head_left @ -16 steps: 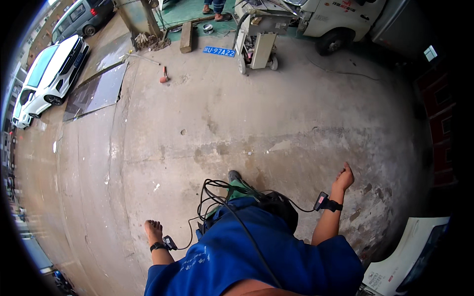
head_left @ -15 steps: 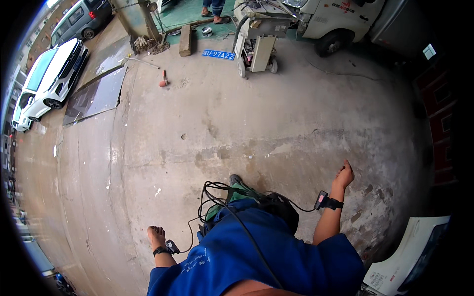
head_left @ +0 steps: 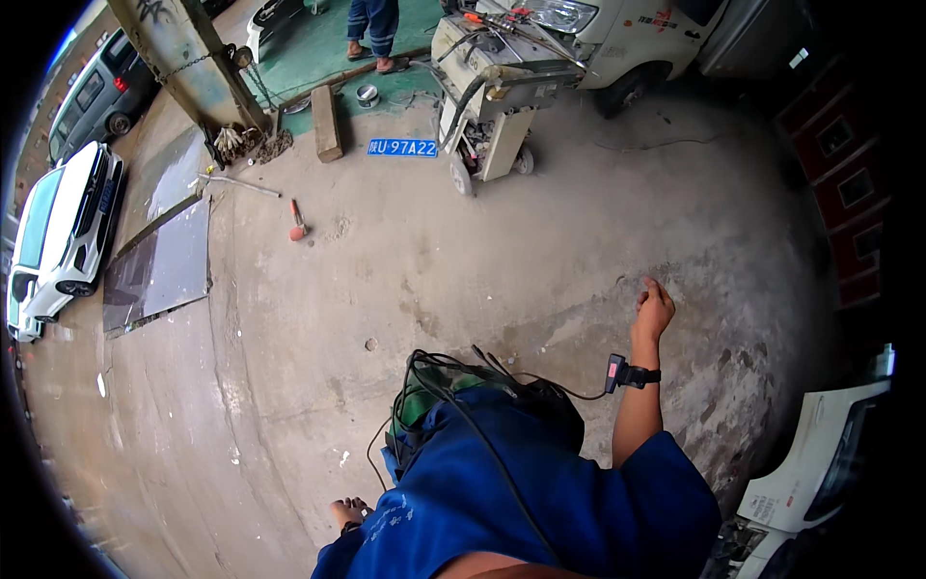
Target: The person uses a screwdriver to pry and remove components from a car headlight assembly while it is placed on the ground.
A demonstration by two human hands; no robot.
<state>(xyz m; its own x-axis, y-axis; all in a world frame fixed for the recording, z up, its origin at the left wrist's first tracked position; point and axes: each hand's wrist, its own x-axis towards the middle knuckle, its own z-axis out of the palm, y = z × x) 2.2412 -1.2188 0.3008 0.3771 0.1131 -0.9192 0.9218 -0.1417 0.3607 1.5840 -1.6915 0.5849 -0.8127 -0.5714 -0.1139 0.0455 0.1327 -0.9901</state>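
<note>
my right hand [head_left: 655,311], right of centre, is loosely curled, empty, above its black wrist unit [head_left: 633,374]; my left hand [head_left: 349,511], lower left, i cannot tell; no handling under way, mallet [head_left: 297,233] untouched upper left.

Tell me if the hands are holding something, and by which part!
Nothing that I can see: the right hand is loosely curled and empty, and nothing shows in the left hand.

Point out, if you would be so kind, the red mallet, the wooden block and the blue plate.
Red mallet [head_left: 298,232]: head view, on its head.
Wooden block [head_left: 327,124]: head view, on its long upper face.
Blue plate [head_left: 402,148]: head view, mid-face.
</note>
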